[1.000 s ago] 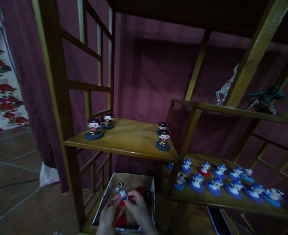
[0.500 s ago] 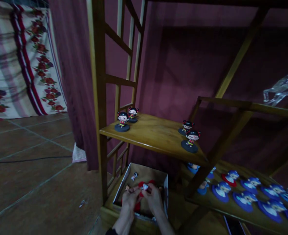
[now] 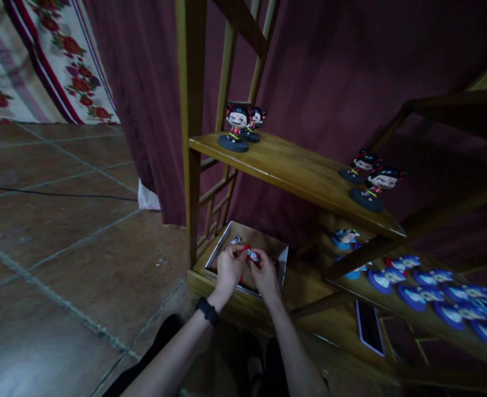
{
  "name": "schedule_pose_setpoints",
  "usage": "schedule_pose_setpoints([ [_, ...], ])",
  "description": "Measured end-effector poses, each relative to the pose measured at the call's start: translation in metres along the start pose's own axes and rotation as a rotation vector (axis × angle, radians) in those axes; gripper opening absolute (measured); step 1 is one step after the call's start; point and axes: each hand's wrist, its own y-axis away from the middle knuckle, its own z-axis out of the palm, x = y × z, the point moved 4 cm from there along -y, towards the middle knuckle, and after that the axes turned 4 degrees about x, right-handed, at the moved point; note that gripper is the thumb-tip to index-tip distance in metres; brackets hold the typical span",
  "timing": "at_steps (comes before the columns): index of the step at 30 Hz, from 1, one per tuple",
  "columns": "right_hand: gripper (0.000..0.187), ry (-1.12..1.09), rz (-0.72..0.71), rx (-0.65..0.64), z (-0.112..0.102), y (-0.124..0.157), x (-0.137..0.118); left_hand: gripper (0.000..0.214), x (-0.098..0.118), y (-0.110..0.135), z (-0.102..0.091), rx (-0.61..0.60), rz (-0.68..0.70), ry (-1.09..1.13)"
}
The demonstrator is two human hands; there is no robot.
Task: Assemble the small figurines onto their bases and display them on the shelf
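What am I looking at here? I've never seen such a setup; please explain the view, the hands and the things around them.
There is no machine: a person works bare-handed, filmed by one head-worn camera looking forward and down. The left hand and right hand together hold a small pale figurine with a red part, over an open box. Above, four black-haired figurines stand on a wooden shelf. Lower, to the right, are rows of mostly blue-and-white figurines.

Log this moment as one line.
left hand: on small figurine | right hand: on it too | place: at open box | shelf above: dark-based figurines
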Motion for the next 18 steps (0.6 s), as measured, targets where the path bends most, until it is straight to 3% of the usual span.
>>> schedule_pose_setpoints([
  [4,0.020,0.112,-0.033,0.102,-0.006,-0.003,0.001,0.017,0.019,0.015,0.005,-0.044,0.224,-0.171],
  [13,0.026,-0.095,0.105,0.094,-0.007,-0.008,0.025,0.022,0.015,0.026,0.014,-0.095,0.240,-0.322],
  [18,0.030,-0.350,0.124,0.120,-0.005,-0.001,0.033,0.028,0.027,0.037,0.020,-0.161,0.439,-0.582],
])
